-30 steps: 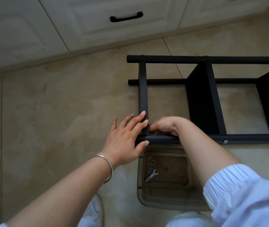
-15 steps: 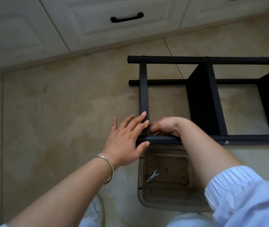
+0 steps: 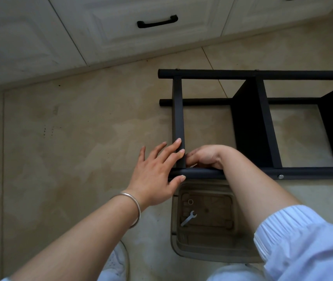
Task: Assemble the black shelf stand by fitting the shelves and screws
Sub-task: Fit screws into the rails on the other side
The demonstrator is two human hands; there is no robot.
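Shelf stand (image 3: 250, 122) lies sideways on the tile floor (image 3: 60, 138), left hand (image 3: 153, 173) flat with straight fingers on its 9 o'clock corner, right hand (image 3: 204, 157) curled inside there, grip unclear.

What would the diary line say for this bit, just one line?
left hand: flat, steadying black frame corner | right hand: curled at joint, contents hidden | wrench: in tray

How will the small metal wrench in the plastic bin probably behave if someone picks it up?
The wrench looks like thin flat metal, so it is probably stiff and light. It lies flat on the bottom of the bin, so it should slide rather than roll, and may need a fingernail under its edge. Its smooth surface could be a little slippery.
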